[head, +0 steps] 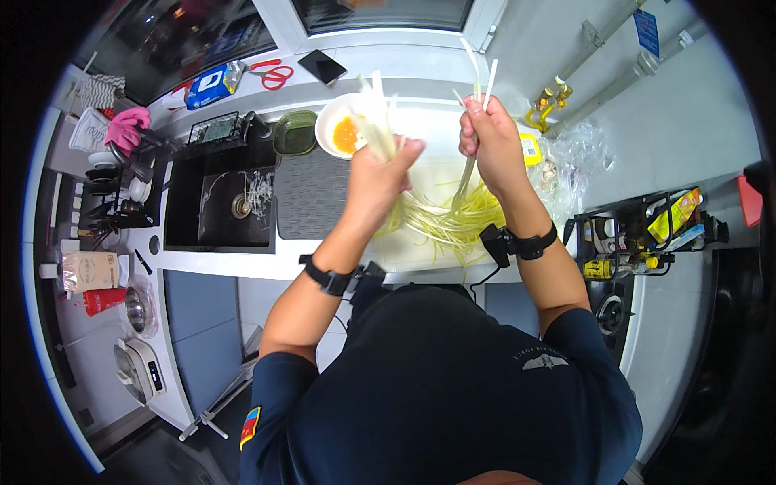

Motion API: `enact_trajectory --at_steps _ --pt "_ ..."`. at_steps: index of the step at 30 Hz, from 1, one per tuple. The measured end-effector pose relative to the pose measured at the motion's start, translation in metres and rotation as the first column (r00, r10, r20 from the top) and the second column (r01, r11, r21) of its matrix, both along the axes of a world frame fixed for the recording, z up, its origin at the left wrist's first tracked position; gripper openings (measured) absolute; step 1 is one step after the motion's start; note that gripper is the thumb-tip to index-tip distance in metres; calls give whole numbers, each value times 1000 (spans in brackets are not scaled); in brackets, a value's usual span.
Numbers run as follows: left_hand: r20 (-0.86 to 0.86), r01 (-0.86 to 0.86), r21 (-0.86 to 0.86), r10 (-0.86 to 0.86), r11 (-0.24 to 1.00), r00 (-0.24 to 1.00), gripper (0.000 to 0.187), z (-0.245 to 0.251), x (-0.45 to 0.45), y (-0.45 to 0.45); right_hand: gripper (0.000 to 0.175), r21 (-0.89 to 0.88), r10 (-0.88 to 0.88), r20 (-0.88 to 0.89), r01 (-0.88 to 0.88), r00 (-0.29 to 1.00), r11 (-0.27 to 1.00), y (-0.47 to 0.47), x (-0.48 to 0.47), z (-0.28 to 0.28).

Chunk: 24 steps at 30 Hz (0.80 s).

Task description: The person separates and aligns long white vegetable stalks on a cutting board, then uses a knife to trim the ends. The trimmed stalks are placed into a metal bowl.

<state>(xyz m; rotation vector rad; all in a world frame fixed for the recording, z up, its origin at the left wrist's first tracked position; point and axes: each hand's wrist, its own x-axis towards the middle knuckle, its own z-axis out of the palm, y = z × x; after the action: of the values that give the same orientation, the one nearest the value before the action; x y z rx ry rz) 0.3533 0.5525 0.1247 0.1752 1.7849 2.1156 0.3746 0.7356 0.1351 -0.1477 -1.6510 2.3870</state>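
My left hand (377,182) grips a thick bundle of pale stalks, which look like yellow garlic chives; their white ends point up and are blurred. In my right hand (490,134) are a few thinner stalks, white ends upward, with their leaves hanging down. Below both hands a loose heap of yellow chive leaves (470,218) spreads over a white cutting board (407,257). A white bowl (323,136) of beaten egg (347,134) stands behind my left hand. Each wrist wears a black strap with a small device.
Left of the board lie a grey drying mat (312,197) and a black sink (188,209) with white scraps by its drain. Red scissors (276,76) and a phone (322,66) rest on the sill. A bottle rack (624,236) and plastic bags (579,154) stand at right.
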Motion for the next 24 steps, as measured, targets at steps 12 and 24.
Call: enact_trajectory --at_steps 12,24 --pt "-57 48 339 -31 939 998 13 35 -4 0 20 268 101 -2 -97 995 958 -46 21 16" --pt "-86 101 181 -86 978 993 18 41 -17 -18 21 359 109 105 -140 989 923 -60 25 24"
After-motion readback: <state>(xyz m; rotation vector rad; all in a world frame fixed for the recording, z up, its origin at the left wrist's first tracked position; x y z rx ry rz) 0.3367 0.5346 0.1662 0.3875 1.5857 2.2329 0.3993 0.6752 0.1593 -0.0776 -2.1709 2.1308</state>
